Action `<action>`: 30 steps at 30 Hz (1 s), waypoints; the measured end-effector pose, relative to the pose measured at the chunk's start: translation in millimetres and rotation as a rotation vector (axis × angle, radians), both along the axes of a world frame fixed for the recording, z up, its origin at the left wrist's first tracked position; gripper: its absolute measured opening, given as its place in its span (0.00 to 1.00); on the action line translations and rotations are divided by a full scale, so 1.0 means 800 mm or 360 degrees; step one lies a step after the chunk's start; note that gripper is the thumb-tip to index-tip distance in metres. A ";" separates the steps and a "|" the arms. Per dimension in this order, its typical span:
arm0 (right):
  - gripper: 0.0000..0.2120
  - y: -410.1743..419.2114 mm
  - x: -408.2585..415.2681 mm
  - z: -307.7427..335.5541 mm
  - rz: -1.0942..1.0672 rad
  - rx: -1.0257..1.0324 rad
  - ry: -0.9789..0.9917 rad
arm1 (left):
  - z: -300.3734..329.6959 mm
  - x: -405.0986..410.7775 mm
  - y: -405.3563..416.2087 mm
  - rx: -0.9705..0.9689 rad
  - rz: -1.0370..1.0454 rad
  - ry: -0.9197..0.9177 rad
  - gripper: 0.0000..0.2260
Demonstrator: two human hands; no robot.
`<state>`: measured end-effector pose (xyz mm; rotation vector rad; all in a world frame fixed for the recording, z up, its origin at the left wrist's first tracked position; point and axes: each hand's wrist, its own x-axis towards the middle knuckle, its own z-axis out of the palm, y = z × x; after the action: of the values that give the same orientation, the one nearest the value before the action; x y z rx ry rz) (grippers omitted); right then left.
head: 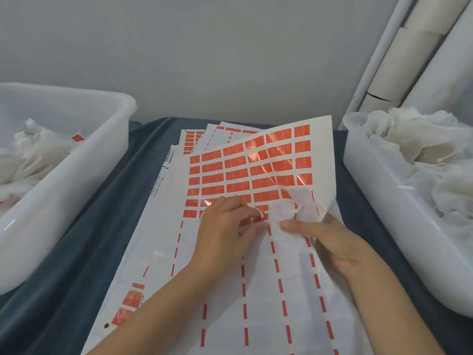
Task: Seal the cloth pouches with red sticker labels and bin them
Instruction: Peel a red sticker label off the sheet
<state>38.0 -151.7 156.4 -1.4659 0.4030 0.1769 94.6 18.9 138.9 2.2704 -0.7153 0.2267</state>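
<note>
Peeling 1 red sticker (258,218) off the sheet (256,172) mid-table: left hand (225,226) fingertips pinch it, right hand (325,239) grips a thin cloth pouch (286,213) against the sheet. Risk imo: sticker tears or curls onto itself if yanked.

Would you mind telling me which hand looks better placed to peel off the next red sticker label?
Left hand: its fingertips already pinch at a red sticker label on the white sticker sheet, while the right hand holds the sheet's lifted edge.
</note>
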 end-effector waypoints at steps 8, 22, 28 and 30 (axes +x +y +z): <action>0.22 0.003 -0.005 -0.002 0.0051 -0.0040 -0.0072 | 0.004 0.008 0.008 -0.0050 -0.0115 0.0084 0.07; 0.22 0.004 -0.005 0.002 0.0057 -0.0076 -0.0072 | 0.006 0.011 0.010 -0.0073 -0.0135 0.0138 0.09; 0.20 0.004 -0.005 0.003 0.0056 -0.0054 -0.0046 | 0.005 0.012 0.010 -0.0118 -0.0086 0.0163 0.08; 0.20 0.004 -0.005 0.004 0.0052 -0.0055 -0.0036 | 0.003 0.011 0.008 -0.0140 -0.0046 0.0168 0.07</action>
<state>33.8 -148.2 159.7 -1.5078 0.3654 0.1797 103.7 25.5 141.6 2.1698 -0.6692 0.1212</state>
